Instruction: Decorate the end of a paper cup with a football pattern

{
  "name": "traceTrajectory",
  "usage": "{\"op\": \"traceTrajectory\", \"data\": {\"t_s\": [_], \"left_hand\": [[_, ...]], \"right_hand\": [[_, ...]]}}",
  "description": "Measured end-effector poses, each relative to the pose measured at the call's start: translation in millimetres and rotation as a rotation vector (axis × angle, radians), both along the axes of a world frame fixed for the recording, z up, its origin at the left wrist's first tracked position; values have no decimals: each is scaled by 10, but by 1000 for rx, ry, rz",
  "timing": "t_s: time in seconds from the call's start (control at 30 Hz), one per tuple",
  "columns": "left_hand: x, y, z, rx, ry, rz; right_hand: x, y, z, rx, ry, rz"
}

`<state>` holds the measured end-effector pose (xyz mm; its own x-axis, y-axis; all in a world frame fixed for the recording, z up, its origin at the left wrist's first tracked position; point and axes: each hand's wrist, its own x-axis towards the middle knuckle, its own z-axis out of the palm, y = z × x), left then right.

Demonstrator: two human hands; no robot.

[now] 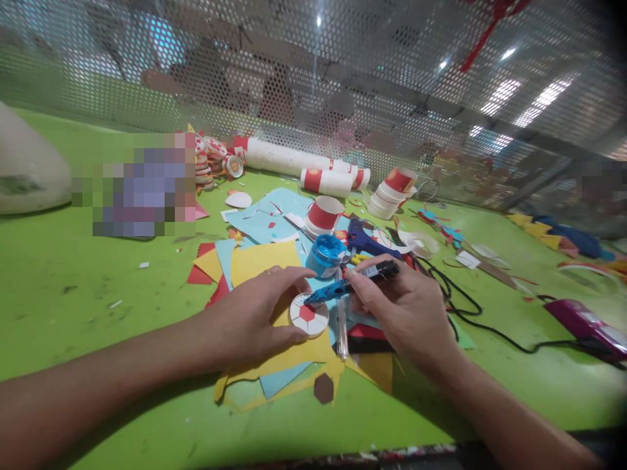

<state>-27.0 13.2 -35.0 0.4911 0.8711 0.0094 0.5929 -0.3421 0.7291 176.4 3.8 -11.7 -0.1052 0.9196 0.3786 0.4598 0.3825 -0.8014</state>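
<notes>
A small white disc (317, 320) with a red centre patch and dark lines lies on yellow paper. My left hand (259, 313) is closed round its left side, thumb below and fingers above. My right hand (401, 307) grips a black-ended marker (337, 288) smeared with blue, its tip touching the upper part of the disc, where small blue dots show. Just behind the disc stands an open jar of blue paint (326, 254). Yellow paper (264, 261) and a clear stick (341, 329) are around the disc.
Upturned paper cups (324, 215), a blue glue gun (369, 239) and stacked cups (392, 192) stand beyond the jar. Black cable runs right to a magenta device (585, 326). A brown hexagon (324, 388) lies in front. Perforated mesh (274, 78) rises behind the green table (98, 281).
</notes>
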Motion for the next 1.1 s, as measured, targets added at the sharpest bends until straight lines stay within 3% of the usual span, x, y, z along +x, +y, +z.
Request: {"op": "traceTrajectory", "data": {"t_s": [0.43,0.7,1.1], "left_hand": [[13,-2,34,-25,-7,-2],[-8,5,-75,6,-46,-17],[11,-12,61,-35,5,-8]], "right_hand": [[6,-11,7,41,-86,-25],[52,-23,79,5,-5,-118],[22,-9,34,24,-53,-73]]}}
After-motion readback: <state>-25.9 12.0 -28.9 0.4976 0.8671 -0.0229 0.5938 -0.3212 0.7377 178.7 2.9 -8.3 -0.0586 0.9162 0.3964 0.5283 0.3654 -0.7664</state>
